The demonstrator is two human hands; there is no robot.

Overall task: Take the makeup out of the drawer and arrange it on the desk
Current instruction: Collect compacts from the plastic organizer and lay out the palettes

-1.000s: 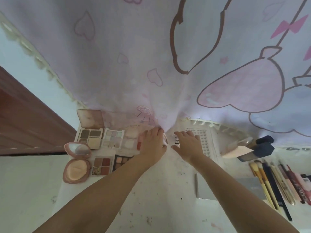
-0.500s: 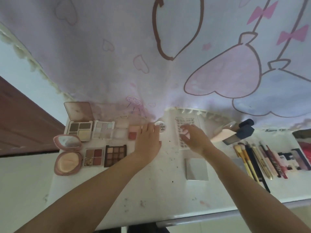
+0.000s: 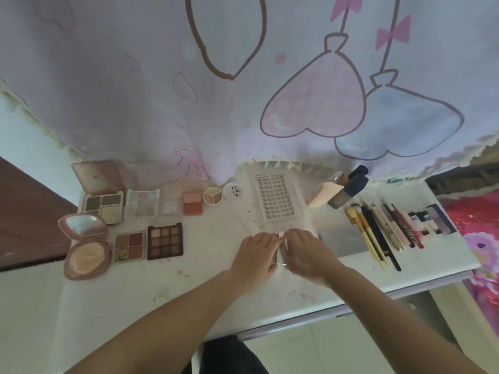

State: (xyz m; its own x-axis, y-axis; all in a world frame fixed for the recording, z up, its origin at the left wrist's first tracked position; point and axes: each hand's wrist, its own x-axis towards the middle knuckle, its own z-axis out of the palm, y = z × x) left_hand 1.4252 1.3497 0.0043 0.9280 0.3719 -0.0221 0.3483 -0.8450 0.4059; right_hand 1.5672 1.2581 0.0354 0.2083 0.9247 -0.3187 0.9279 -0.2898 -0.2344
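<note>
Both hands meet over a small grey case (image 3: 280, 251) on the desk (image 3: 216, 287): left hand (image 3: 253, 255) and right hand (image 3: 306, 252) curl their fingers around its edges. Beyond lie a lash tray (image 3: 278, 197), palettes (image 3: 164, 241) and brushes (image 3: 370, 233).

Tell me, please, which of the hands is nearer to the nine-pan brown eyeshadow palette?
Left. The left hand lies on the desk a short way right of the nine-pan palette; the right hand sits farther right, beyond the left one.
</note>
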